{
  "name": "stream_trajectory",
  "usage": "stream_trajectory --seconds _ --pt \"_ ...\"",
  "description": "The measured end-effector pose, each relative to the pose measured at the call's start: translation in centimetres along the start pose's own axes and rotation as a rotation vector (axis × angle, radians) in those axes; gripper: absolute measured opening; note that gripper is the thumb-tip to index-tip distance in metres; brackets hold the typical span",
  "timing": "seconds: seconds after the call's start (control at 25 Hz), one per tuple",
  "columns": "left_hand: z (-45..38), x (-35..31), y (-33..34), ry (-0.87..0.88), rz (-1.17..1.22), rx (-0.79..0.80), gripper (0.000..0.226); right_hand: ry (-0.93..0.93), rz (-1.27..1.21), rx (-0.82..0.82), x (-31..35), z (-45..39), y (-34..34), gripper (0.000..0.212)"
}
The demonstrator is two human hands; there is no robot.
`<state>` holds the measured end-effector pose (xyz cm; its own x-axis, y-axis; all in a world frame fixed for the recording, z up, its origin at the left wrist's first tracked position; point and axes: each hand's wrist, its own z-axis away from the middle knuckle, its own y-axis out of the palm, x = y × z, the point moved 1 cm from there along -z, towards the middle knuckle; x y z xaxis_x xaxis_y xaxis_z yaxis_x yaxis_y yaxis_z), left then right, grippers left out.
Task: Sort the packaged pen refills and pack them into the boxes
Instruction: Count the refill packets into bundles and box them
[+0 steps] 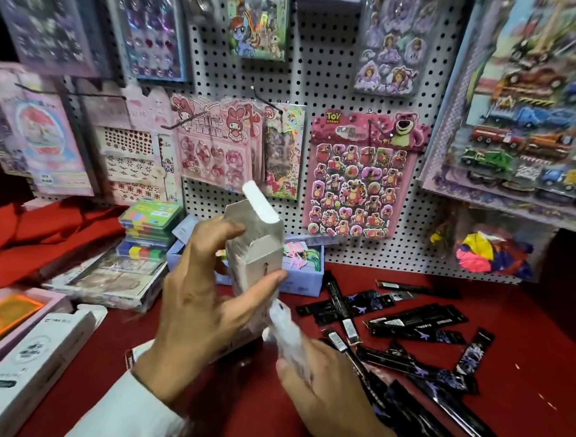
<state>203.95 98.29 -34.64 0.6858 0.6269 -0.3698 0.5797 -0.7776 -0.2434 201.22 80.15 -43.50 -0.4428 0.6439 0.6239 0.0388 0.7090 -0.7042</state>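
Above the red tabletop [473, 325], in front of the white pegboard [318, 97] with its sticker sheets, we are holding a small white box [259, 250] upright in our left hand [204, 300], with the thumb and the fingers curled around its sides and its top flap standing open. Our right hand [332, 388] is gripping a pale, blurred packet [285, 330] just below the bottom of the box; the picture is too smeared to tell if this packet is a refill pack, and also if it is touching the box or not. On our right, many black packaged pen refills [414, 326] are lying scattered on the tabletop, some crossing one another, and all of them are outside any box. On our left, a second white box [32, 365] is lying flat near the edge, and a lilac box [304, 278] with coloured things is standing behind the one we are holding. We are judging that we are only at the start of the packing step: one box is being made ready and the black pile is not yet sorted. For the next move, we think the box must be kept steady with its mouth free, and the right hand must bring the packet to the open top, line it with the long side of the box and slide it in straight, because a soft packet can catch on the flap.
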Motion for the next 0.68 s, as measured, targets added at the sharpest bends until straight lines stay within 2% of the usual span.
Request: stream_trajectory --seconds 0.04,0.12,0.2,0.32,0.48,0.6,0.68 --pt "0.2 -0.5 -0.1 0.032 -0.019 0.003 0.063 0.041 -0.117 -0.056 0.2 -0.1 -0.8 0.036" --pt "0.4 -1.1 -0.1 0.056 -0.072 0.042 0.056 0.183 -0.504 -0.213 0.0 -0.5 -2.6 0.029" --pt "0.7 -1.8 0.2 0.036 -0.119 0.085 0.057 0.232 -0.755 -0.381 -0.2 -1.0 -5.2 0.019" --pt "1.7 -2.9 1.2 0.061 -0.151 0.198 0.057 0.256 -1.07 -0.553 0.1 -1.0 -8.9 0.025" --pt "3.2 -4.1 2.9 0.109 -0.176 0.321 0.041 0.12 -1.213 -0.845 1.8 -0.2 -14.2 0.044" --pt "3.6 -4.7 3.8 0.087 -0.235 0.42 0.037 -0.014 -1.18 -0.838 3.5 -0.2 -16.4 0.059" --pt "3.5 -4.8 4.0 0.059 -0.244 0.438 0.036 -0.03 -1.1 -0.833 4.4 -0.7 -15.8 0.045"
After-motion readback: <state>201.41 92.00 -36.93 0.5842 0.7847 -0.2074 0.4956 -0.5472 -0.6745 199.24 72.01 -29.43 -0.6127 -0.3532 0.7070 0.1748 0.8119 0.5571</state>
